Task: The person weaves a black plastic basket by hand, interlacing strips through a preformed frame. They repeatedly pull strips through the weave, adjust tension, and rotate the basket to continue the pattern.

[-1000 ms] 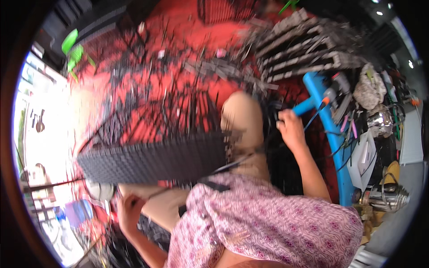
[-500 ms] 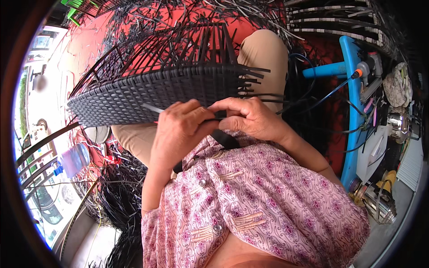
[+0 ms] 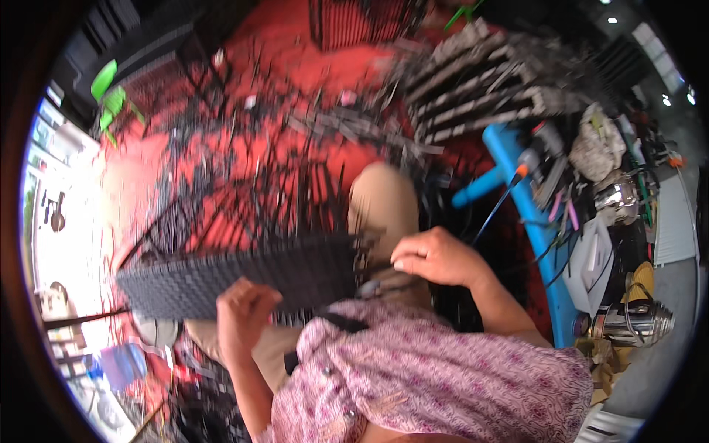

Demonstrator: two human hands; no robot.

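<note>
A dark woven panel (image 3: 236,277) lies across the person's lap, a long band of black wicker running left to right, with loose unwoven strands (image 3: 281,199) standing up from its far edge like bristles. Left hand (image 3: 244,314) sits at the panel's near edge, fingers curled in against it; whether they pinch a strand or only press on the weave cannot be told through the blur. Right hand (image 3: 436,257) is at the panel's right end, fingers folded together over the frayed edge and a thin dark strip (image 3: 377,275) there, knuckles up. One knee in tan trousers (image 3: 384,203) pokes up just behind the panel, between the two hands. Patterned pink shirt (image 3: 436,384) fills the near part of the view. Red floor (image 3: 295,81) beyond is littered with cut black strips. Far right, a stack of finished woven pieces (image 3: 473,88); a blue pipe frame (image 3: 532,221) stands to the right, with a steel kettle (image 3: 631,323) near its foot.
</note>
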